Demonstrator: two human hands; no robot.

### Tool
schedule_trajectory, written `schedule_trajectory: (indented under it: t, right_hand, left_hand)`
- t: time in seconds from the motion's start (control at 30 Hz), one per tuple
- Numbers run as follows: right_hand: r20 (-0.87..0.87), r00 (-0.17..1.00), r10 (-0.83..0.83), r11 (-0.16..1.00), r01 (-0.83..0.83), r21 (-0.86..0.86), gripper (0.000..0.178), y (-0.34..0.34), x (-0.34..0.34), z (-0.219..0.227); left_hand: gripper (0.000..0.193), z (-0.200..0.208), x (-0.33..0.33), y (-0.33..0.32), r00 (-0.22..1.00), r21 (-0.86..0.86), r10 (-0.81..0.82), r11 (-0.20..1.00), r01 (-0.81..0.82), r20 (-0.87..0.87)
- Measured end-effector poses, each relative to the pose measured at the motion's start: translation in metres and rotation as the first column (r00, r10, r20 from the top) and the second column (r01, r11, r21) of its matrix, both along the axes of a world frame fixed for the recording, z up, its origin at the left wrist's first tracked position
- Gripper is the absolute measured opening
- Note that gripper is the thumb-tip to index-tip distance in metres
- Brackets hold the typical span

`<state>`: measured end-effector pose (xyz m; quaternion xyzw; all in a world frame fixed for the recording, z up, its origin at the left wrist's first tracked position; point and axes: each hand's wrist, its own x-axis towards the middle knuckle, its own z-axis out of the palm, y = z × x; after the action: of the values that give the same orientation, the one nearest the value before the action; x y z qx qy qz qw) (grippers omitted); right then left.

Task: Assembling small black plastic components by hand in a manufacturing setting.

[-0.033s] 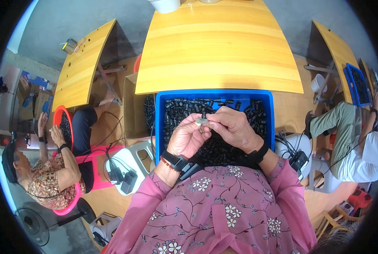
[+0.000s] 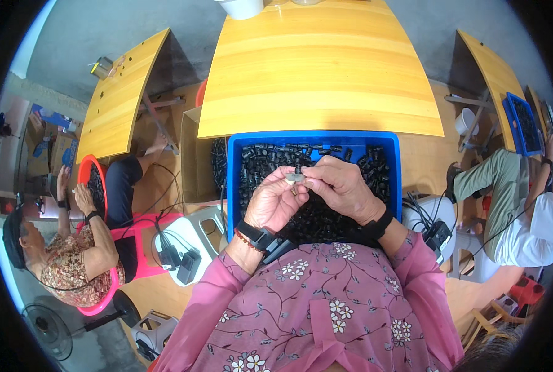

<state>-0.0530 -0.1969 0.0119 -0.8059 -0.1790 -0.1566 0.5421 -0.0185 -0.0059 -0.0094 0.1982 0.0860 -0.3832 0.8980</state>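
Observation:
Over the blue plastic box (image 2: 395,186), both my hands meet at the fingertips. My left hand (image 2: 271,201) is closed, its thumb and fingers pinching a small grey flat-sided piece (image 2: 295,177). A brass-coloured bit (image 2: 294,191) shows below it, among the left fingers. My right hand (image 2: 341,189) is closed too, with thumb and forefinger pressed together at the right end of the grey piece. A small dark part sits just above it, and I cannot tell whether it is joined to it. Many short black plastic fittings (image 2: 264,158) fill the box under my hands.
Beyond the box is a wooden table (image 2: 320,68) with a white tub (image 2: 242,7) at its far edge. An open carton (image 2: 191,155) stands left. Stools (image 2: 186,239) with cables and black devices flank me. People sit on both sides, the left one by a red basin (image 2: 85,170).

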Motion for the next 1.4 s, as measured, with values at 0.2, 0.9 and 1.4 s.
schedule_trajectory:
  t: [0.2,0.9,1.4]
  right_hand:
    - [0.012,1.000,-0.004,1.000,0.005,-0.024,0.015,-0.001,-0.001,-0.004]
    - [0.011,1.000,-0.003,1.000,0.003,0.011,0.017,0.001,0.004,-0.004]
    - [0.069,0.998,-0.005,0.998,0.010,-0.069,0.018,0.002,0.007,-0.005]
  left_hand:
    - [0.013,0.001,-0.001,-0.001,1.000,-0.024,-0.016,1.000,0.016,-0.008]
    - [0.015,0.001,0.004,0.000,0.999,-0.057,-0.015,0.998,0.013,-0.032]
    - [0.010,0.002,0.003,0.000,0.997,0.011,0.026,1.000,-0.027,0.068]
